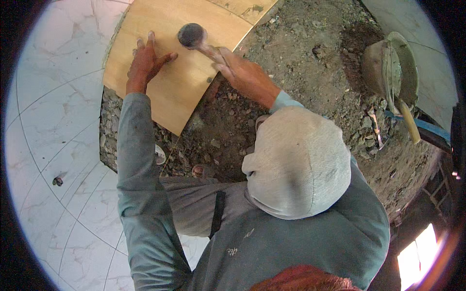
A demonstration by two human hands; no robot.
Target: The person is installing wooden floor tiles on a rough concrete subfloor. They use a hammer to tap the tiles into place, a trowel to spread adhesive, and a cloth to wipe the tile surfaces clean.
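Note:
Neither of my own hands can be made out. In front of me squats a co-worker in a pale cap (301, 165) and a grey-green long-sleeved shirt. The co-worker's left hand (144, 63) lies spread on a large wood-coloured tile (172, 104). In the co-worker's right hand (242, 72) is the handle of a rubber mallet (191, 36), whose black head is over the tile and slightly blurred. A reddish-brown shape (303, 280) cuts into the lower edge; I cannot tell what it is.
Rough soil and rubble (301, 53) border the tile on the right. White marbled floor tiles (53, 121) spread along the left. At the far right a mortar-smeared basin (376, 65) holds a trowel, its wooden handle (407, 121) sticking out beside a blue strip (429, 128).

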